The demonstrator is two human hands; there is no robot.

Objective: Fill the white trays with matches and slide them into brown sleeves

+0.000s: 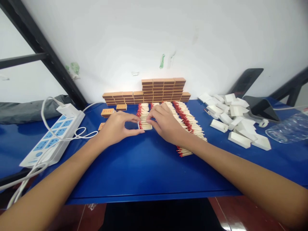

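Note:
A small white matchbox tray [145, 128] holding red-tipped matches lies on the blue table. My left hand [117, 127] grips its left end between thumb and fingers. My right hand [165, 123] is at the tray's right side, thumb and fingers pinched together over the matches; what they hold, if anything, is too small to make out. Behind and to the right of my hands lie rows of loose matches [189, 118] with red heads, partly covered by my right hand and forearm.
Matchboxes [163, 91] are stacked along the wall, with a few orange boxes [107, 112] nearer on the left. Empty white trays [238, 118] are heaped at right, beside a black stand [261, 108] and clear plastic [288, 128]. A power strip [54, 138] with cables lies left.

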